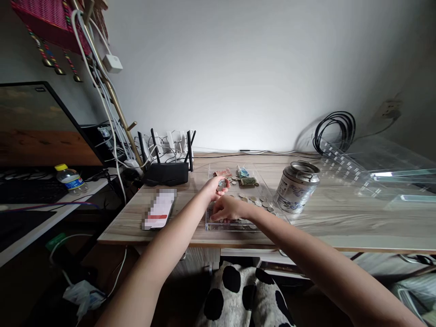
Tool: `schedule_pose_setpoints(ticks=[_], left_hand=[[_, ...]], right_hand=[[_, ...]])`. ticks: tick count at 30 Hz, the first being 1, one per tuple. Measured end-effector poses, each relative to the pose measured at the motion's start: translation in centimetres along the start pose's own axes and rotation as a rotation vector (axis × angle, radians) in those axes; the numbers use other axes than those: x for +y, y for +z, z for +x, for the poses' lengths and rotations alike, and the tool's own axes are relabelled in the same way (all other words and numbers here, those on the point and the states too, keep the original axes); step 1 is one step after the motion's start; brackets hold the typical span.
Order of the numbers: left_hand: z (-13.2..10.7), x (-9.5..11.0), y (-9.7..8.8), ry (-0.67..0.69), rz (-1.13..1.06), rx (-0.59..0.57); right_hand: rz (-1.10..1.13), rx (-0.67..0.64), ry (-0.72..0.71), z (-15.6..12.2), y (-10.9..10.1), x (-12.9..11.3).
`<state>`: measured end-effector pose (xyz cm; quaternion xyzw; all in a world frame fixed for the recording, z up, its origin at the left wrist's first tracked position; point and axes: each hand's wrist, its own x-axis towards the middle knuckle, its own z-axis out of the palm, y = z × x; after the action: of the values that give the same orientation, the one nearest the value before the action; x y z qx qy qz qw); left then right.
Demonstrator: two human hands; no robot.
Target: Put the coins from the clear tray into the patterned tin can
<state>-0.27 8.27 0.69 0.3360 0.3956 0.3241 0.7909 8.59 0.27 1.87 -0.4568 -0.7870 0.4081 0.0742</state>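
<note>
Coins [263,199] in a clear tray [218,228]

The worktop [340,229] looks like wood with pale grey stripes. It stands against a plain white wall [255,68]. On the left is a lower desk with a big dark screen [37,127] and a bottle [72,180] with a yellow cap.

The tray sits near the front edge of the worktop, with coins lying all over inside. The left hand [220,187] is over the tray, palm up like a little bowl. Its grip is half curled around a few coins. The right hand [226,208] is just in front of it, low in the tray, with its fingers bent down. Its fingertips are hidden, so I cannot tell if that grip is pinching a coin.

At the back of the tray lie a red banknote [223,173], a blue one and a rolled green one [248,181]. The right arm crosses the front of the tray and hides some coins. A silver can [297,190] stands just right of the tray. On the left lie a phone [160,209] and a black box [166,174] with tall sticks. Far right are a black cable loop [348,131] and clear plastic pieces [361,179].
</note>
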Motion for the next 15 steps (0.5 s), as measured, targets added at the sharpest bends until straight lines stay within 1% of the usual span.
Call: schedule_pose_setpoints(ticks=[3, 5, 8, 10, 12, 15], left_hand=[[0.2, -0.1, -0.1, -0.004, -0.074, 0.049], [0.5, -0.2, -0.1, 0.010, -0.135, 0.048], [0.6, -0.3, 0.2, 0.023, -0.191, 0.031], [0.4, -0.4, 0.5, 0.020, -0.218, 0.011], [0.1, -0.4, 0.8, 0.018, -0.232, 0.000], [-0.4, -0.4, 1.0, -0.032, -0.174, -0.026]], right_hand=[[0.077, 0.068, -0.065, -1.3, -2.4, 0.2], [0.052, 0.185, -0.105, -1.7, -4.3, 0.1], [-0.100, 0.404, -0.058, -1.2, -6.3, -0.1], [-0.258, 0.482, -0.009, -0.2, -6.7, -0.3], [-0.379, 0.515, 0.035, 0.8, -6.7, -0.2], [-0.427, 0.574, 0.098, 1.7, -6.4, 0.2]])
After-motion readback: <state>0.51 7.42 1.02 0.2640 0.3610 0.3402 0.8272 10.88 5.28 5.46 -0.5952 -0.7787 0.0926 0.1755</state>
